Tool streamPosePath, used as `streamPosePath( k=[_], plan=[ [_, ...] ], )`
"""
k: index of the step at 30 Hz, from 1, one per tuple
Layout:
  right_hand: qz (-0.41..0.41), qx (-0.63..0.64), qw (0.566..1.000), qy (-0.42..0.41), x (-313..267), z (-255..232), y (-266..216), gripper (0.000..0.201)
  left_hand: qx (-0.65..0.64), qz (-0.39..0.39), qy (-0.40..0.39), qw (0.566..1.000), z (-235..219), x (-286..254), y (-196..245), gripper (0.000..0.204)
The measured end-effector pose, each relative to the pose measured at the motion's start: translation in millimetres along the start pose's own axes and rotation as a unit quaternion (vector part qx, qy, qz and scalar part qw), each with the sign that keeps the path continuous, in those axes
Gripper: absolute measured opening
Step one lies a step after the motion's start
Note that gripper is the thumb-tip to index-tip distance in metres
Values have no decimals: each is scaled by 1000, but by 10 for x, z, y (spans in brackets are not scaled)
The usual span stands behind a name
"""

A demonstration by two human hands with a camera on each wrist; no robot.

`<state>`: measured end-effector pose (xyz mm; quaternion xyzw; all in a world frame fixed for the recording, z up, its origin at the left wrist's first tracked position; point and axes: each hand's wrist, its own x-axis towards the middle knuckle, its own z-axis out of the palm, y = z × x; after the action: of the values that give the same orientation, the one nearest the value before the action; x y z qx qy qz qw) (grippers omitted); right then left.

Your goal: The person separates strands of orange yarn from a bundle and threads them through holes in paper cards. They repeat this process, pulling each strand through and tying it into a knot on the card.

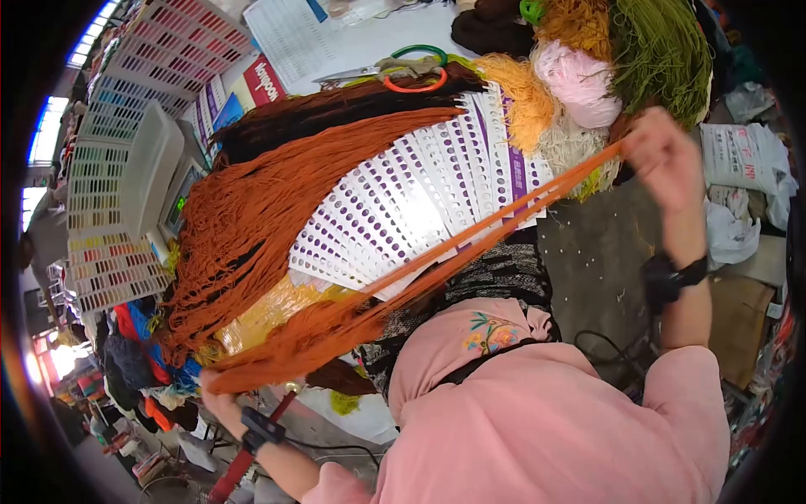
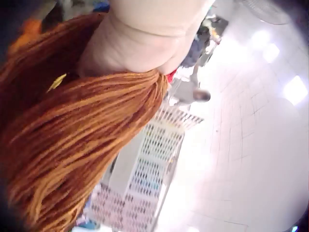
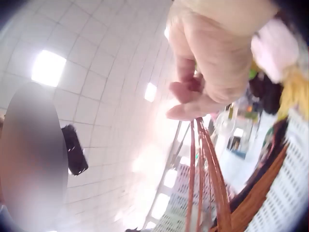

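A rust-orange yarn hank (image 1: 290,343) stretches diagonally in front of the person. At its lower left end the left hand (image 1: 220,401) grips the thick bundle; the left wrist view shows the yarn (image 2: 91,121) gathered tightly at that hand (image 2: 140,46), whose fingers are mostly hidden. Up at the right, the right hand (image 1: 663,155) holds a few thin strands pulled taut, and in the right wrist view its curled fingers (image 3: 190,94) pinch the strands (image 3: 207,164). More rust yarn (image 1: 243,202) lies spread on the table beside fanned white sample cards (image 1: 403,202).
Scissors (image 1: 411,71) with red and green handles lie at the back. Orange yarn (image 1: 516,97), pink yarn (image 1: 575,84) and green yarn (image 1: 659,50) are heaped at the back right. Colour charts (image 1: 109,160) stand at the left, next to a scale (image 1: 178,202).
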<state>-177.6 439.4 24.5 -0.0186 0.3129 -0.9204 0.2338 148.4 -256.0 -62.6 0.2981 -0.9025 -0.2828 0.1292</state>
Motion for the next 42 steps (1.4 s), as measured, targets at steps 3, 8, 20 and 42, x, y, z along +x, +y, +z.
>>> streamPosePath(
  k=[3,8,20,42],
  plan=[
    [-146,-140,970,135,-184,-135,-577,22,-222,-120,88,964,-59,125,888,12],
    [46,-226,971,60,36,263,12,17,-851,-229,-264,391,541,420,2058,25],
    [27,-248,967,57,255,386,207,7,-373,-195,-282,862,1791,-139,2519,10],
    [-129,-422,882,168,161,631,-459,5,-389,-138,-237,879,1248,-135,2077,18]
  ],
)
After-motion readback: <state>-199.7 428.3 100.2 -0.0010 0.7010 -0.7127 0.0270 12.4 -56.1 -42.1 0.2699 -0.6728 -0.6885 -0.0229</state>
